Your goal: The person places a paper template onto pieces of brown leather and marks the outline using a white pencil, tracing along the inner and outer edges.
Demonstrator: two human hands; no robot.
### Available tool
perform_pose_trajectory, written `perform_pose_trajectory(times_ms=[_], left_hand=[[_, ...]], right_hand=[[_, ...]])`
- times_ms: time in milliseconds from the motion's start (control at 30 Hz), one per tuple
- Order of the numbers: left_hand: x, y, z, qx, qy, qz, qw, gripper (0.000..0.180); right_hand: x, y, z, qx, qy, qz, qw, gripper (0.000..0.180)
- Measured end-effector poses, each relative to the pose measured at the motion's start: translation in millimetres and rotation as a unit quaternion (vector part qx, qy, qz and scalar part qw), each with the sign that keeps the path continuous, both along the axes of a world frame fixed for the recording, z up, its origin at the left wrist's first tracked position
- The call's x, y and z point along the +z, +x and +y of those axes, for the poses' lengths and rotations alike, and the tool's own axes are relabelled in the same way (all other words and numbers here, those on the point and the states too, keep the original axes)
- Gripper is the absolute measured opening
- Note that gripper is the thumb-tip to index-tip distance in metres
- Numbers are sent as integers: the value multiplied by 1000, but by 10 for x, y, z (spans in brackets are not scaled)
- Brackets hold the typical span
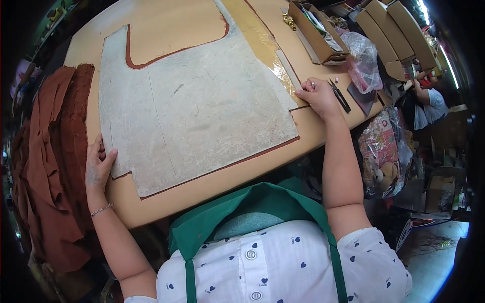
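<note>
A large grey, scuffed pattern board (202, 121) with a deep cut-out lies flat on the table. Thin edges of reddish-brown cloth show from under it. My left hand (98, 164) rests at the board's lower left edge, thumb spread from the fingers. At the right edge, beside a strip of shiny yellowish tape (275, 65), my right hand (319, 96) is closed in a pinch. A small pale bit shows between its fingers, too small to name. Black snips (340, 96) lie just right of that hand.
Brown cloth (55, 161) hangs in layers over the table's left side. A cardboard box (318, 33) of papers, a gold watch (289, 21) and a clear plastic bag (362, 60) sit at the far right. Beyond the table, another person (429, 103) is seen beside large cartons (396, 33).
</note>
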State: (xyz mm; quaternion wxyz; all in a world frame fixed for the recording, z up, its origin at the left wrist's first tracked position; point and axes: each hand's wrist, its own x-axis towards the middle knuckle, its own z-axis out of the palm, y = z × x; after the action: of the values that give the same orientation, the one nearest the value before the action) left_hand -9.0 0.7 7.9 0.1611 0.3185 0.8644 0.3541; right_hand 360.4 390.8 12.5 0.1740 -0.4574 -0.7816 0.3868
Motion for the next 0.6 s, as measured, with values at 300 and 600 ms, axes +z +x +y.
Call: perform_pose_trajectory(times_ms=[300,600], left_hand=[[-44,-62,4,-1,27,-26,999,62],[-71,-46,-45,4,40,12,999,64]], right_hand=[[38,-3,3,24,0,-27,999,38],[-12,14,-22,54,120,-15,991,34]])
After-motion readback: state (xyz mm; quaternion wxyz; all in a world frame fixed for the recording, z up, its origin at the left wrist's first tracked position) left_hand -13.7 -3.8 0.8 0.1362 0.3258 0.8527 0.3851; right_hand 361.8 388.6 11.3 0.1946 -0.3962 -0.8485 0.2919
